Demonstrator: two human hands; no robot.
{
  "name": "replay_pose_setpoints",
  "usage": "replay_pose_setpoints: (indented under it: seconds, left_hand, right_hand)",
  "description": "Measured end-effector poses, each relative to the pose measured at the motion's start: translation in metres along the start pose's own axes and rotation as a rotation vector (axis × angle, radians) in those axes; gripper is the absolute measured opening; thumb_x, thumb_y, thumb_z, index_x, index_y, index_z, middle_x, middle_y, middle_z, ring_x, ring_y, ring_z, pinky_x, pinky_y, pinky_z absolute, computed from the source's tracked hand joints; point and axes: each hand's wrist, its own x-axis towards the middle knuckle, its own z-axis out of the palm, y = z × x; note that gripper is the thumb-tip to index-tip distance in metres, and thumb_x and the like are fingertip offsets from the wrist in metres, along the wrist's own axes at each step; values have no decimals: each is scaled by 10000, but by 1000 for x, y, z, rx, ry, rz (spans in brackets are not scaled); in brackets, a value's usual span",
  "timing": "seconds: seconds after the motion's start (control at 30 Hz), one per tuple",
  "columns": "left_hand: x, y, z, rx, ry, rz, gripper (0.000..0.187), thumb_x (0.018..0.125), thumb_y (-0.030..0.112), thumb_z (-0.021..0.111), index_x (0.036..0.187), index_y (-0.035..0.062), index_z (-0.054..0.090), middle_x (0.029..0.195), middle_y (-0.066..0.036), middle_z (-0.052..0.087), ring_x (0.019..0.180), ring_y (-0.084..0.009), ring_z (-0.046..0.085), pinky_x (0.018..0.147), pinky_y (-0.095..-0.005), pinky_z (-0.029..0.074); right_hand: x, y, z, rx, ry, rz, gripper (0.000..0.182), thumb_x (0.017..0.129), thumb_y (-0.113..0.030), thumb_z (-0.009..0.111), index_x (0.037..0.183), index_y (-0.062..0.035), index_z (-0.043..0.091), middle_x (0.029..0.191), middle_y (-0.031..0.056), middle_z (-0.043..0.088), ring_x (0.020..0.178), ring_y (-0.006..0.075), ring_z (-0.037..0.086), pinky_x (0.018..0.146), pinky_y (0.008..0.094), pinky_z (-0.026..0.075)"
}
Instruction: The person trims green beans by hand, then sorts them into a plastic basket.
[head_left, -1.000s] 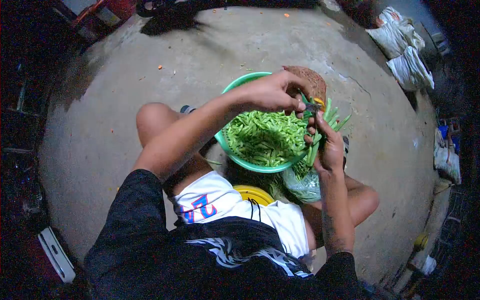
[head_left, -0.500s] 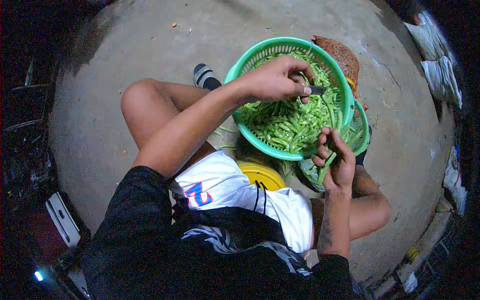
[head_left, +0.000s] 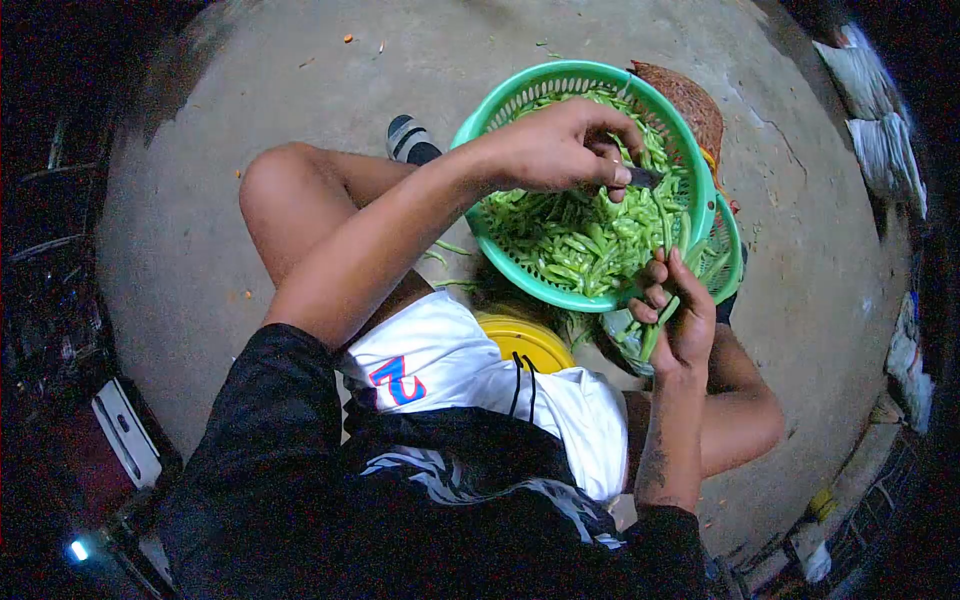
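Observation:
My left hand (head_left: 575, 150) is closed over the large green basket, pinching a small dark knife blade (head_left: 646, 178) between thumb and fingers. Against the blade lies the upper end of a long green bean (head_left: 664, 222). Lower down, my right hand (head_left: 682, 315) grips this bean near the basket's near right edge, and a bean length also crosses its palm. The plastic basket (head_left: 575, 301) is filled with cut green bean pieces (head_left: 580, 250). The knife's handle, if any, is hidden in my left hand.
A smaller green basket (head_left: 737, 250) stands partly under the large one, right. Behind is a reddish mesh sack (head_left: 690, 105). A yellow round lid (head_left: 535, 345) and a plastic bag (head_left: 628, 340) sit between my legs. Loose bean strands (head_left: 452, 247) lie on the concrete floor (head_left: 270, 90).
My right hand has moved slightly up along the bean, closer to the knife. My left hand has shifted a little to the right with the blade. The view has tilted slightly.

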Motion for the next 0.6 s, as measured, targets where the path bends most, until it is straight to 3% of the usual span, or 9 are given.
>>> replay_pose_setpoints:
  seconds: [0.1, 0.2, 0.5, 0.6]
  left_hand:
    - [-1, 4, 4, 5, -36, -52, 319, 949, 129, 701, 1232, 5, 624, 913, -68, 737, 872, -124, 682, 804, -290, 528]
    - [3, 4, 8, 94, -73, 17, 323, 901, 95, 680, 1195, -37, 664, 874, -69, 757, 753, -101, 654, 691, -276, 508]
    - [9, 1, -8, 108, -157, -9, 278, 944, 129, 694, 1180, -14, 664, 905, -69, 747, 866, -130, 691, 799, -286, 517]
    - [9, -5, -33, 142, -5, -61, 298, 938, 134, 697, 1198, -7, 662, 911, -78, 748, 875, -136, 694, 808, -300, 528]
  right_hand:
    - [-2, 2, -3, -78, 21, -11, 223, 1033, -212, 599, 1119, -7, 618, 842, 5, 609, 620, 53, 505, 509, 223, 421]
    - [-3, 4, -2, -52, 31, -10, 218, 1026, -202, 609, 1116, -4, 618, 822, 0, 594, 611, 51, 493, 501, 217, 412]
    - [-6, 8, -4, -65, 49, -41, 200, 1017, -170, 625, 1114, 4, 614, 799, -1, 572, 606, 55, 462, 490, 215, 393]
    - [-5, 7, -10, -39, 55, -71, 196, 1012, -163, 631, 1123, -3, 611, 798, -1, 572, 603, 54, 460, 488, 211, 388]
